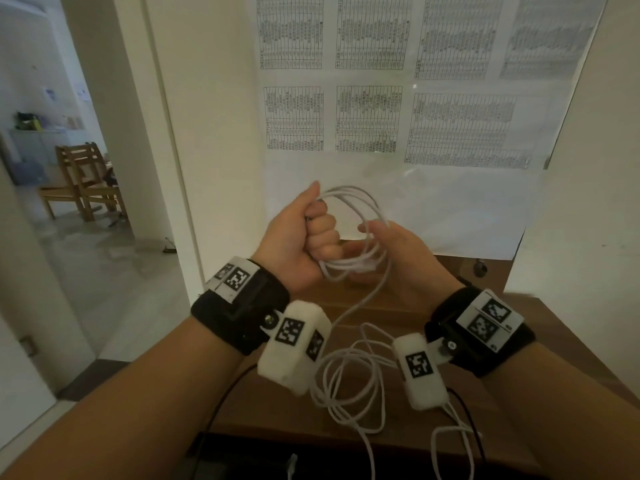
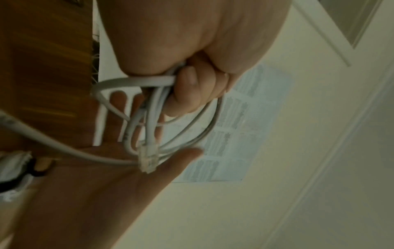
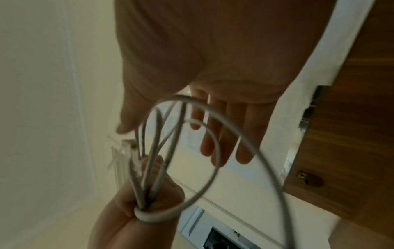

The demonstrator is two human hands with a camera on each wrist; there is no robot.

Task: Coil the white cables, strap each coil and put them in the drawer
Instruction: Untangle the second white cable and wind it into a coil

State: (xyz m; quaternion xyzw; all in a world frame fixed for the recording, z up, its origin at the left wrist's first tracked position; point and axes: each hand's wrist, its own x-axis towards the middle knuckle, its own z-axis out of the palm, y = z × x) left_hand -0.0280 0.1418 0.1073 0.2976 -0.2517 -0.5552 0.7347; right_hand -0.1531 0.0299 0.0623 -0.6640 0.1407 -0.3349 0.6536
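My left hand [image 1: 313, 233] is a fist that grips a coil of white cable [image 1: 363, 202], held up over the wooden table [image 1: 554, 344]. Its fingers [image 2: 192, 87] curl round the bunched strands, and a clear plug [image 2: 147, 160] hangs from the bundle. My right hand [image 1: 388, 247] lies flat against the coil's right side, fingers [image 3: 226, 134] straight, with the cable's loop [image 3: 215, 151] running across the palm. From the coil the free length drops to a loose tangle of white cable [image 1: 346, 375] on the table between my wrists.
Printed sheets [image 1: 374, 109] cover the wall just behind the table. A black cable [image 1: 221, 400] runs off the table's left front. Below the front edge is a dark opening [image 1: 263, 459]. A doorway at left shows wooden chairs [image 1: 83, 178].
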